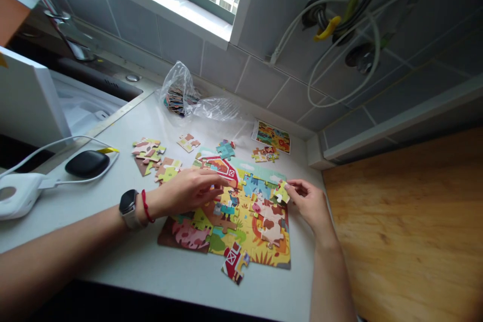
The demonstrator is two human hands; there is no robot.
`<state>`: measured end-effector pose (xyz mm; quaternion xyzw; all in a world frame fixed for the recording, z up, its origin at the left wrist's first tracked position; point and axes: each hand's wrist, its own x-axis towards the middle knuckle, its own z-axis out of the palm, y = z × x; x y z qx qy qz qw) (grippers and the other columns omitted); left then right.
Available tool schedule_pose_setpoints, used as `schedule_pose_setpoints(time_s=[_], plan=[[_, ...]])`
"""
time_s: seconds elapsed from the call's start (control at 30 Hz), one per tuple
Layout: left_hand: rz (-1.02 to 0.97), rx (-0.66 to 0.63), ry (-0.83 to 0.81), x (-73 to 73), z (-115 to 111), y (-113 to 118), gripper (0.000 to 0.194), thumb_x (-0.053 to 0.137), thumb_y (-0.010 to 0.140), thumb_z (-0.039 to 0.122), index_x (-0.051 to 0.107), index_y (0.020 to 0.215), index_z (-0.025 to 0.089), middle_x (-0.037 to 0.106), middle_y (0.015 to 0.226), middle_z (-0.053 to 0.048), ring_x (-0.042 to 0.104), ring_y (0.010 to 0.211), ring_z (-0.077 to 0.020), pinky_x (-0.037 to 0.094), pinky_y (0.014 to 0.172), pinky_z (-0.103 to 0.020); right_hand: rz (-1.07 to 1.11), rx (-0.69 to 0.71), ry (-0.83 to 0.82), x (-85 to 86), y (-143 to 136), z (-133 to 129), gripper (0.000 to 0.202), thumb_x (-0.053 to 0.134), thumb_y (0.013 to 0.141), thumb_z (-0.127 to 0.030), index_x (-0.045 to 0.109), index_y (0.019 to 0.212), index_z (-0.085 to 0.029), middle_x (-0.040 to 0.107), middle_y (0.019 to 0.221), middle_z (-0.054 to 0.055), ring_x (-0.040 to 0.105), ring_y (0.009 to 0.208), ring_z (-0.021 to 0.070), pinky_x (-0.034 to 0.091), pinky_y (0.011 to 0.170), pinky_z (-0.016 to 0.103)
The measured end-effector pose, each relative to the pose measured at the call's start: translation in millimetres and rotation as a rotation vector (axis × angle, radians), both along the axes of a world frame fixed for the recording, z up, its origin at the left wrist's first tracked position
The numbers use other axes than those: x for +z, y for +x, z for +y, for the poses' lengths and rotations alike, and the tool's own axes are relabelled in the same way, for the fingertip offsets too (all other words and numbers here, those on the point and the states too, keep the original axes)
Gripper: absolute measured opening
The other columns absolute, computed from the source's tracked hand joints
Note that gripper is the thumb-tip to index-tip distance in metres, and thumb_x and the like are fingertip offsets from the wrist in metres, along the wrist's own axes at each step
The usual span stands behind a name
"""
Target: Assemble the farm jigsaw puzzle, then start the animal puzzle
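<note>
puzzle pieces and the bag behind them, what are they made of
Puzzle pieces: probably printed cardboard, semi-matte, judging by their flat, thin shapes with cut tabs; thin wood is possible. Bag: thin, glossy clear plastic, crinkled with bright highlights.

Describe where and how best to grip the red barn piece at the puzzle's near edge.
Pinch the barn piece by its lower corner, coming from the near side. Its upper part overlaps the puzzle, but that corner juts out over the counter, so a fingertip could probably slip underneath.
</note>
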<state>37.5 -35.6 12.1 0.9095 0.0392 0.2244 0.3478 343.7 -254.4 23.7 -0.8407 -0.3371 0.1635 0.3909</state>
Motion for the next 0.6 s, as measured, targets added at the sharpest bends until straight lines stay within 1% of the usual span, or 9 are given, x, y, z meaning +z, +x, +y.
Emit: schedule_pose_setpoints(time_s=[0.1,0.17,0.2,0.3,0.37,0.43,0.53,0.6], plan=[[-0.03,0.04,-0.001,-0.3,1.7,-0.5,0.023,0.057,0.108,0.029,0.077,0.118,0.021,0.082,0.104,-0.007,0.077,0.088,-0.0166,0.062,0.077,-0.029,0.055,-0.048,0.031,0.1,4.8,-1.4,0.051,0.087,0.067,-0.069,0.066,0.073,-0.022,0.072,0.069,0.007,0.066,0.063,0.0215,0.05,0.05,0.028],[-0.041,0.051,0.02,-0.5,2.5,-0.5,0.023,0.057,0.108,0.03,0.077,0.115,0.02,0.082,0.102,-0.007,0.077,0.086,-0.0166,0.062,0.075,-0.028,0.084,-0.076,0.044,-0.8,7.7,-1.6,0.055,0.088,0.065,-0.07,0.059,0.072,-0.024,0.068,0.065,0.004,0.066,0.059,0.0209,0.05,0.047,0.028],[-0.045,0.049,0.032,-0.7,2.7,-0.5,0.024,0.057,0.109,0.03,0.077,0.114,0.02,0.082,0.101,-0.007,0.077,0.085,-0.0165,0.062,0.074,-0.028,0.098,-0.087,0.049,-1.6,8.7,-1.3,0.056,0.088,0.064,-0.071,0.058,0.074,-0.024,0.068,0.066,0.003,0.067,0.058,0.0212,0.052,0.047,0.029],[-0.042,0.033,0.055,-2.4,3.1,-0.1,0.024,0.057,0.109,0.031,0.077,0.117,0.02,0.082,0.103,-0.007,0.077,0.086,-0.0168,0.062,0.076,-0.028,0.151,-0.109,0.063,-4.0,9.2,0.5,0.062,0.087,0.064,-0.072,0.062,0.094,-0.024,0.069,0.073,0.001,0.073,0.06,0.0236,0.061,0.052,0.034],[-0.035,0.024,0.052,-4.0,3.6,0.0,0.023,0.057,0.109,0.03,0.077,0.117,0.02,0.082,0.105,-0.007,0.078,0.088,-0.0174,0.062,0.077,-0.029,0.19,-0.101,0.051,-5.7,8.3,1.3,0.066,0.086,0.064,-0.071,0.065,0.103,-0.023,0.07,0.075,0.002,0.075,0.06,0.0253,0.064,0.055,0.037],[-0.032,0.016,0.041,-5.0,4.2,-0.3,0.023,0.058,0.108,0.029,0.077,0.117,0.02,0.082,0.106,-0.007,0.078,0.09,-0.0175,0.062,0.077,-0.029,0.222,-0.079,0.02,-7.8,7.9,1.5,0.062,0.087,0.064,-0.07,0.068,0.099,-0.022,0.071,0.073,0.003,0.075,0.06,0.0261,0.063,0.054,0.038],[-0.03,0.006,0.017,-4.5,4.6,-0.8,0.022,0.058,0.107,0.029,0.077,0.114,0.021,0.082,0.104,-0.006,0.077,0.088,-0.0169,0.062,0.077,-0.028,0.23,-0.047,-0.032,-12.4,10.4,0.8,0.056,0.088,0.063,-0.068,0.069,0.085,-0.021,0.071,0.065,0.004,0.071,0.055,0.024,0.057,0.048,0.033],[-0.021,-0.001,0.01,-3.5,4.4,-0.8,0.021,0.059,0.106,0.028,0.077,0.113,0.021,0.081,0.102,-0.006,0.077,0.087,-0.0167,0.062,0.076,-0.028,0.207,-0.035,-0.057,-15.9,13.8,0.3,0.055,0.089,0.062,-0.067,0.069,0.082,-0.02,0.071,0.061,0.003,0.07,0.055,0.0222,0.053,0.05,0.031]])
